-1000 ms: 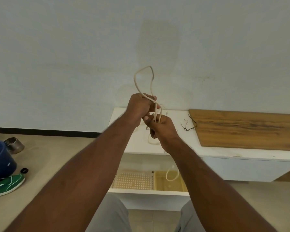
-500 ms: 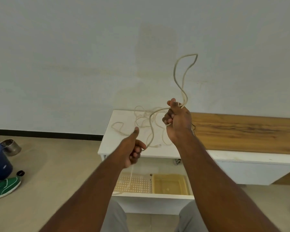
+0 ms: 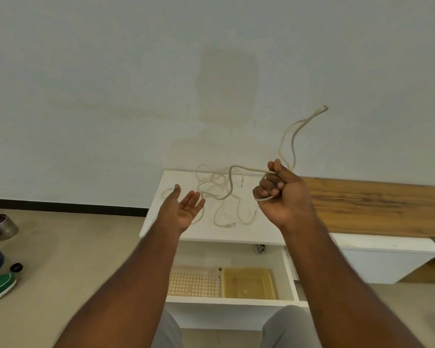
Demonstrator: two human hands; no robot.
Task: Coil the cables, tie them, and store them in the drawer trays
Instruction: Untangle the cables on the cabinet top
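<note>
Above the white cabinet top, the left hand hovers palm-up, fingers straight and slightly spread, holding nothing. Farther right, the right hand grips the beige cable, whose remainder trails loose across the top.

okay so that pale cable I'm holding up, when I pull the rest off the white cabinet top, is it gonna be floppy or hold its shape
Probably semi-floppy: the cable sags and tangles on the cabinet top, yet the doubled end above your right hand stands up unsupported, so it likely keeps some kink. It looks light. The loose loops may snag as you pull.
</note>
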